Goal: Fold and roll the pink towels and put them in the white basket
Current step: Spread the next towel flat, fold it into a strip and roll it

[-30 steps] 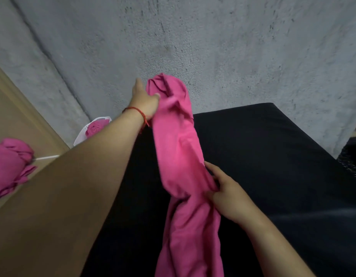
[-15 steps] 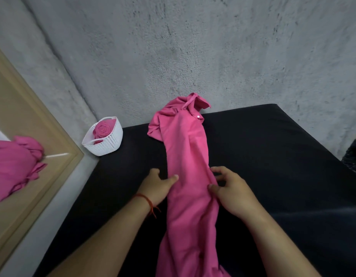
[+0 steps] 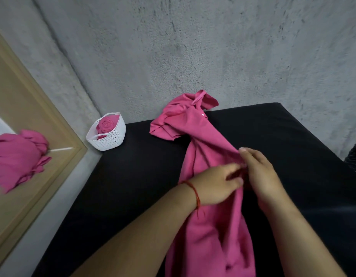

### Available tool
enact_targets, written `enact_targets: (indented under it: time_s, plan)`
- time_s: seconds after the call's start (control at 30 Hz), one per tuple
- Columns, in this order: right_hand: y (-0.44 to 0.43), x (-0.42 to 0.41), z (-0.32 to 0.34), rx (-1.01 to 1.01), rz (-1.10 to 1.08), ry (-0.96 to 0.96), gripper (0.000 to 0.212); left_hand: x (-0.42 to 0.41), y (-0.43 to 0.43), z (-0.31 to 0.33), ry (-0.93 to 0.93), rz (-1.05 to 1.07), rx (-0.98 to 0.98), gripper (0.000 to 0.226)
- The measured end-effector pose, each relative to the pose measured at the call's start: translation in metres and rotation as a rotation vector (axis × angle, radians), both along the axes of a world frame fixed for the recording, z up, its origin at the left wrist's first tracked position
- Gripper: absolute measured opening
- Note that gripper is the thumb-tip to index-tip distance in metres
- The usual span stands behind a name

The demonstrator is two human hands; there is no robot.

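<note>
A long pink towel (image 3: pixel 205 140) lies stretched along the black surface (image 3: pixel 133 186), its far end bunched against the wall. My left hand (image 3: pixel 215 182), with a red string on its wrist, lies across the towel's middle, fingers stretched out to the right edge. My right hand (image 3: pixel 259 172) holds that right edge, and a ridge of cloth rises to its fingertips. The two hands touch. The white basket (image 3: pixel 111 139) stands at the far left corner with one rolled pink towel (image 3: pixel 107 124) in it.
A grey concrete wall (image 3: pixel 193 47) runs behind the black surface. A wood-framed mirror (image 3: pixel 43 124) leans at the left and reflects a heap of pink cloth (image 3: pixel 17 156). The surface's right edge drops off near a dark textured object (image 3: pixel 355 156).
My left hand let go of the towel's far end, came back to its middle and then crossed over to the right edge. The towel's far end now lies on the surface.
</note>
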State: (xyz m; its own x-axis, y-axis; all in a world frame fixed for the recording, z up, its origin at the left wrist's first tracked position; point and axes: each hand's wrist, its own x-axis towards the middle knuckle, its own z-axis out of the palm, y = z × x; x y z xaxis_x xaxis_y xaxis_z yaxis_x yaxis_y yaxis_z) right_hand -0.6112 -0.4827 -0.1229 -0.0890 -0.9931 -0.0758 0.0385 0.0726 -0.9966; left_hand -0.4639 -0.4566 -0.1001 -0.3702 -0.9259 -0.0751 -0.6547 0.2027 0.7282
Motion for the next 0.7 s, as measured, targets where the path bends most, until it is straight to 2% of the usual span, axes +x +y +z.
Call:
enact_targets:
  time_s: [0.07,0.1,0.13,0.2,0.23,0.3,0.37,0.47,0.53,0.6,0.7]
  plan:
    - [-0.003,-0.007,-0.015,0.075,0.056,0.105,0.038,0.009,0.014,-0.012,0.023,-0.018,0.034,0.042]
    - [-0.004,-0.007,-0.021,0.091,0.075,0.157,0.047,0.019,0.021,-0.017,0.022,0.032,-0.044,0.037]
    - [-0.006,-0.007,-0.027,0.099,0.079,0.204,0.051,0.032,0.025,-0.023,0.009,0.138,-0.164,0.033]
    - [-0.008,-0.008,-0.031,0.075,0.065,0.276,0.045,0.066,0.023,-0.038,-0.05,0.452,-0.368,0.028]
    - [-0.011,-0.009,-0.031,0.057,0.049,0.301,0.04,0.085,0.021,-0.046,-0.081,0.601,-0.378,0.029]
    - [-0.016,-0.014,-0.031,0.03,0.012,0.351,0.034,0.108,0.021,-0.056,-0.126,0.806,-0.177,0.043]
    - [-0.019,-0.023,-0.032,0.028,-0.041,0.41,0.032,0.115,0.023,-0.065,-0.193,0.812,-0.052,0.05]
    - [-0.023,-0.042,-0.04,0.057,-0.158,0.578,0.035,0.109,0.027,-0.073,-0.24,0.717,-0.044,0.024]
    - [-0.022,-0.05,-0.043,0.076,-0.207,0.656,0.039,0.104,0.027,-0.078,-0.249,0.711,-0.063,0.019]
    - [-0.022,-0.051,-0.046,0.06,-0.211,0.719,0.04,0.107,0.023,-0.077,-0.191,0.8,-0.108,0.017]
    - [-0.022,-0.05,-0.048,0.041,-0.216,0.75,0.036,0.135,0.017,-0.058,-0.068,1.04,-0.15,0.013]
